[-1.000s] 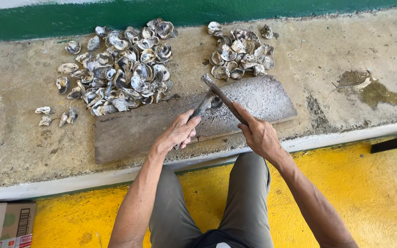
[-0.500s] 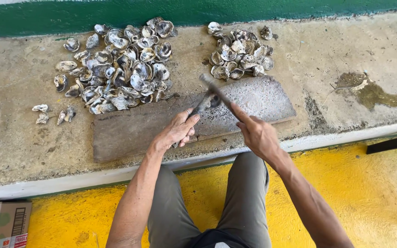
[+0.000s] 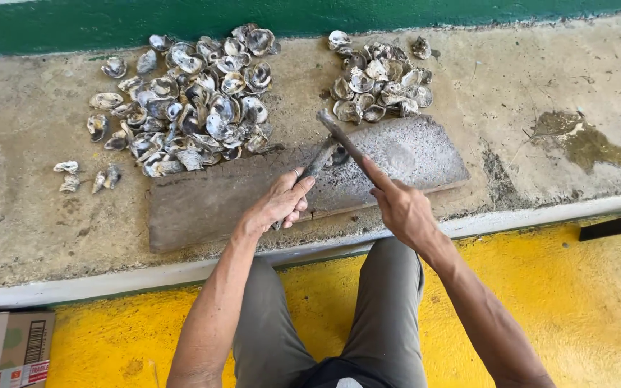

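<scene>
Left hand: the left hand point(image 3: 279, 203) is closed round a dark, narrow tool handle point(image 3: 318, 162) — its far end points at a small dark oyster point(image 3: 338, 154) lying on the slab.
Right hand: the right hand point(image 3: 402, 208) grips a rusty flat metal bar point(image 3: 341, 139), raised slantwise so its upper end stands above the oyster.
Work surface: a grey, worn stone slab point(image 3: 425, 154) lies on the concrete ledge point(image 3: 23, 215), its near edge just in front of both hands.
Big shell heap: a wide pile of opened oyster shells point(image 3: 188, 100) sits on the ledge left of the slab's far end, some touching the slab.
Small heap: a tighter pile of shells point(image 3: 379, 79) lies just beyond the slab, close behind the bar's tip.
Strays: a few loose shells point(image 3: 84, 176) lie apart at the far left.
Ledge stain: a dark damp patch point(image 3: 583, 144) to the right, well apart.
Below: yellow painted floor point(image 3: 576, 302), and a cardboard box point(image 3: 5, 348) at the lower left corner.
</scene>
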